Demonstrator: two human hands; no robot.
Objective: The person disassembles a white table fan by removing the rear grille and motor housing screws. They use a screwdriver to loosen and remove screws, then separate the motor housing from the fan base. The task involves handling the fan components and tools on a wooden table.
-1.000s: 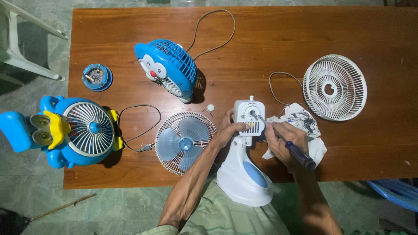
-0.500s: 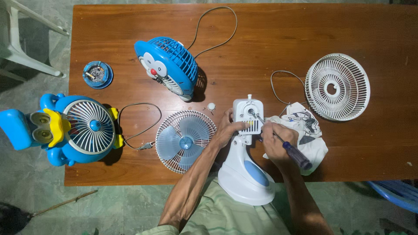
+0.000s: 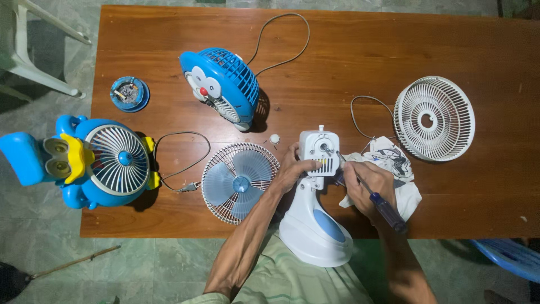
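A white fan body with a blue-patched base [image 3: 315,225] lies at the table's near edge, its motor housing [image 3: 319,147] pointing away from me. My left hand [image 3: 292,169] grips the housing from the left side. My right hand [image 3: 368,188] holds a screwdriver with a dark blue handle [image 3: 388,211], its tip set against the motor housing front. A crumpled white cloth [image 3: 399,169] lies under and beside my right hand.
On the brown wooden table [image 3: 349,62]: a grille with a blue blade [image 3: 241,181], a white grille [image 3: 434,118], a blue cat-faced fan [image 3: 222,87], a blue and yellow duck-shaped fan [image 3: 84,163], a small blue round part [image 3: 129,93], a small white knob [image 3: 274,138]. White chair [image 3: 28,45] at left.
Both hands stay on the motor housing and screwdriver with only slight shifts. The view has drifted a little; nothing on the table has moved.
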